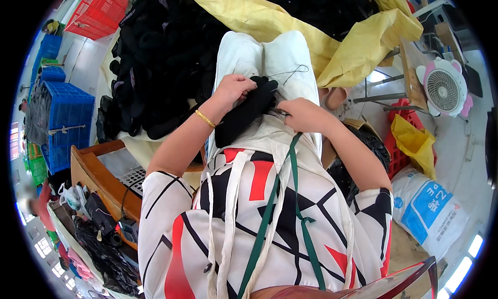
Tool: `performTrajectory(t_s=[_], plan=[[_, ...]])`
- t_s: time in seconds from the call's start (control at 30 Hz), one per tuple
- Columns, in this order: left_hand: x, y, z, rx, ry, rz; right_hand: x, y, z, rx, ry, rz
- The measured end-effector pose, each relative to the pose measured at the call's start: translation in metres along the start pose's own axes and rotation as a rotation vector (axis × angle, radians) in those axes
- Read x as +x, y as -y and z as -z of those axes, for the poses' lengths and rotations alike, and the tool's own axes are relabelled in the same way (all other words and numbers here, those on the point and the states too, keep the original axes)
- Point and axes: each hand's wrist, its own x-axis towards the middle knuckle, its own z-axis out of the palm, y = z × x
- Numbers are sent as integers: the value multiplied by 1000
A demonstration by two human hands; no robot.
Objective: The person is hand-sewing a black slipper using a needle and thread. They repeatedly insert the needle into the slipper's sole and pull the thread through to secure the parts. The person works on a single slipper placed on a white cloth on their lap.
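A soft black knitted piece [246,114], long and narrow like a sock or a glove finger section, lies across my lap on the white cloth [290,55]. At its upper end my left hand [236,91] is closed, pinching the black fabric between thumb and fingers. My right hand [303,114] is closed just right of the piece, around something thin and dark whose kind I cannot make out. A loose dark thread [290,73] loops over the white cloth above the piece.
A large heap of similar black pieces [161,55] spreads ahead and left, beside yellow sacking [358,50]. Blue crates [70,125] and a wooden chair [101,177] stand left. On the right are a pink-and-white fan [443,89] and a stuffed white sack [430,211].
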Motion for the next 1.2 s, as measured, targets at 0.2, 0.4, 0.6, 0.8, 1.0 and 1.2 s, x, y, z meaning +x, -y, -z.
performTrajectory(t_s=[0.2, 0.4, 0.6, 0.8, 1.0, 1.2], plan=[[-1, 8, -5, -119, 16, 1, 7, 28, 9, -31, -359, 101], [0, 6, -7, -156, 13, 46, 36, 28, 7, -379, -391, 7], [-1, 8, -7, -183, 20, 70, 50, 24, 5, -405, -332, -3], [1, 9, -9, -179, 32, 61, 54, 20, 3, -369, -319, -30], [1, 10, -10, -183, 28, 65, 55, 20, 2, -359, -318, -36], [2, 10, -10, -184, 41, 62, 54, 19, 0, -380, -315, -30]])
